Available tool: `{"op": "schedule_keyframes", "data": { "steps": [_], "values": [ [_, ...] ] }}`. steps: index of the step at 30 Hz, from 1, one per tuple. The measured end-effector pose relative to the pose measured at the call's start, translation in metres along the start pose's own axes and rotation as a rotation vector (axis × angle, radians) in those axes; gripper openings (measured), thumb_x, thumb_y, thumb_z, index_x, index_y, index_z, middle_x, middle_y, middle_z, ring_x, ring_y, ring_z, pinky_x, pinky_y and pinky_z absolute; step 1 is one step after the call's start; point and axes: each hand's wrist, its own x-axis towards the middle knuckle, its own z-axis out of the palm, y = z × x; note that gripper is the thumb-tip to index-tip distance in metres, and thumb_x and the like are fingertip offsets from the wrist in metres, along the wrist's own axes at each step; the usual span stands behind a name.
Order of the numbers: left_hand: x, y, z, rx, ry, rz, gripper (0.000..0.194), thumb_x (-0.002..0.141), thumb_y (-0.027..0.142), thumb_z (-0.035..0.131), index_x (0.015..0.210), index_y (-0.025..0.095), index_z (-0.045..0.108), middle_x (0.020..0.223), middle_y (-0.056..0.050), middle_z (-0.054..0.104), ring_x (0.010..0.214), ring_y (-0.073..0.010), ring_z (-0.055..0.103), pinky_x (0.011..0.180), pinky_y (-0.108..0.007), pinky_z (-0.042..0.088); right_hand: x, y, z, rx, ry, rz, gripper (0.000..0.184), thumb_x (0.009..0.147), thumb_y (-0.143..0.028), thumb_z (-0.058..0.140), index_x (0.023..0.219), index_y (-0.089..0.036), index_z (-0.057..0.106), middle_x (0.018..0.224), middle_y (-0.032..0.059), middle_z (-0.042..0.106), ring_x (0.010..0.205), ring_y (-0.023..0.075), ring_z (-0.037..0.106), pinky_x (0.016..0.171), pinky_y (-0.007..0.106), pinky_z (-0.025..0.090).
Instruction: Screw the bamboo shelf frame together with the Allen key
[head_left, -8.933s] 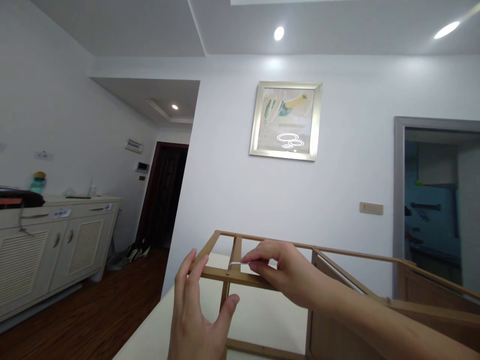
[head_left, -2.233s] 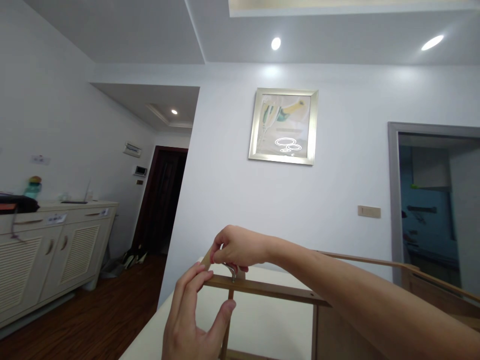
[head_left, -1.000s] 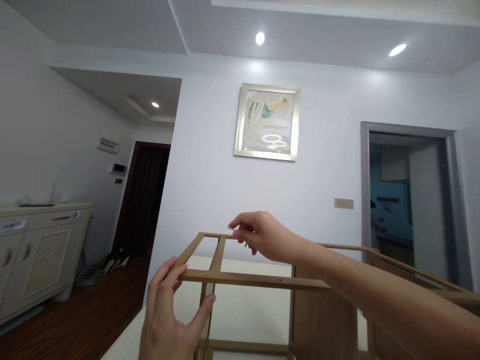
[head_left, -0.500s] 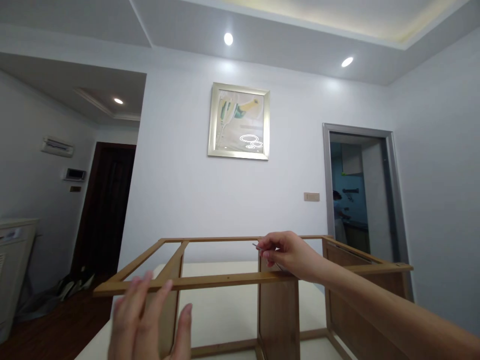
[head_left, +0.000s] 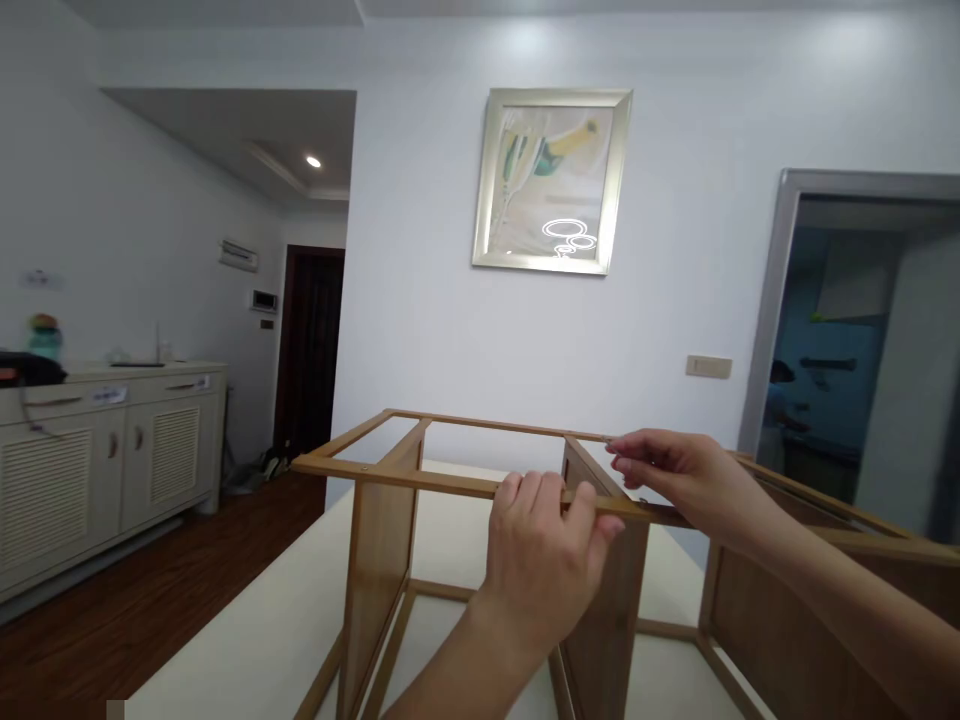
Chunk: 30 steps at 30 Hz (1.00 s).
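Note:
A brown wooden shelf frame (head_left: pixel 457 484) with upright panels stands before me. My left hand (head_left: pixel 536 550) has its fingers hooked over the front rail, beside the middle panel (head_left: pixel 607 590). Above that panel, my right hand (head_left: pixel 686 475) is closed in a pinch around a thin metal hex key (head_left: pixel 643 501). Only small bits of the key show; the fingers cover the rest. The right forearm crosses over the right part of the frame.
Under the frame is a white tabletop (head_left: pixel 247 610). A white cabinet (head_left: pixel 135 440) with a bottle (head_left: pixel 45 338) on it stands at left. A framed picture (head_left: pixel 553 180) hangs on the wall. Through the doorway (head_left: pixel 840 370) at right a person (head_left: pixel 776 405) is partly visible.
The view has turned left and down. My left hand, earlier raised with fingers spread at the frame's left, now grips the front rail by the middle panel. The right hand still pinches the key.

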Motion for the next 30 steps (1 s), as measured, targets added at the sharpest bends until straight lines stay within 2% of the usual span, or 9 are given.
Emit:
{"op": "schedule_keyframes", "data": {
  "steps": [2, 6, 13, 16, 19, 24, 30],
  "values": [
    [-0.003, -0.008, 0.001, 0.016, 0.015, -0.034, 0.022, 0.093, 0.041, 0.054, 0.09, 0.022, 0.066, 0.074, -0.002, 0.058, 0.073, -0.0195, 0.053, 0.07, -0.037, 0.039, 0.0, -0.006, 0.008, 0.023, -0.02, 0.014, 0.054, 0.065, -0.065, 0.074, 0.088, -0.016, 0.074, 0.066, 0.004, 0.068, 0.062, 0.0163, 0.059, 0.061, 0.029, 0.047],
    [-0.01, -0.024, -0.002, 0.012, 0.024, -0.066, 0.023, 0.092, 0.042, 0.055, 0.092, 0.023, 0.067, 0.076, -0.003, 0.058, 0.077, -0.0198, 0.052, 0.075, -0.038, 0.036, 0.005, -0.011, 0.024, 0.056, -0.059, 0.017, 0.06, 0.062, -0.07, 0.074, 0.088, -0.016, 0.075, 0.068, 0.0048, 0.069, 0.062, 0.0166, 0.06, 0.06, 0.029, 0.048],
    [-0.009, -0.028, 0.002, 0.07, -0.03, -0.087, 0.029, 0.094, 0.045, 0.05, 0.092, 0.022, 0.066, 0.078, -0.004, 0.056, 0.078, -0.0197, 0.05, 0.076, -0.037, 0.034, 0.02, 0.017, 0.026, 0.027, -0.029, -0.017, 0.058, 0.06, -0.069, 0.076, 0.091, -0.019, 0.076, 0.073, 0.0064, 0.071, 0.066, 0.0201, 0.063, 0.06, 0.033, 0.05],
    [-0.01, -0.028, 0.004, 0.085, -0.042, -0.083, 0.03, 0.094, 0.046, 0.048, 0.094, 0.022, 0.066, 0.079, -0.004, 0.056, 0.08, -0.0201, 0.049, 0.077, -0.037, 0.034, 0.021, 0.022, 0.024, 0.075, -0.006, 0.011, 0.056, 0.059, -0.066, 0.08, 0.09, -0.02, 0.076, 0.075, 0.0066, 0.072, 0.068, 0.0201, 0.065, 0.064, 0.034, 0.052],
    [-0.011, -0.028, 0.004, 0.075, -0.028, -0.072, 0.029, 0.094, 0.045, 0.048, 0.097, 0.022, 0.066, 0.08, -0.004, 0.056, 0.082, -0.021, 0.05, 0.079, -0.038, 0.035, 0.018, 0.013, 0.024, 0.132, 0.011, 0.049, 0.053, 0.057, -0.06, 0.083, 0.088, -0.018, 0.075, 0.072, 0.0056, 0.071, 0.066, 0.0184, 0.065, 0.064, 0.032, 0.052],
    [-0.014, -0.027, 0.004, 0.06, 0.013, -0.074, 0.024, 0.093, 0.039, 0.053, 0.1, 0.021, 0.067, 0.079, -0.005, 0.057, 0.081, -0.0216, 0.051, 0.08, -0.039, 0.035, 0.007, -0.009, 0.029, 0.271, -0.033, 0.052, 0.044, 0.061, -0.053, 0.083, 0.082, -0.015, 0.074, 0.062, 0.0007, 0.065, 0.055, 0.0124, 0.059, 0.054, 0.026, 0.048],
    [-0.017, -0.03, 0.009, 0.057, 0.13, -0.029, 0.015, 0.09, 0.029, 0.059, 0.1, 0.02, 0.067, 0.083, -0.005, 0.061, 0.082, -0.0214, 0.055, 0.083, -0.039, 0.037, 0.002, -0.011, 0.028, 0.36, -0.028, 0.104, 0.037, 0.063, -0.047, 0.083, 0.079, -0.015, 0.074, 0.068, 0.0006, 0.066, 0.051, 0.0087, 0.055, 0.049, 0.023, 0.047]
  ]
}}
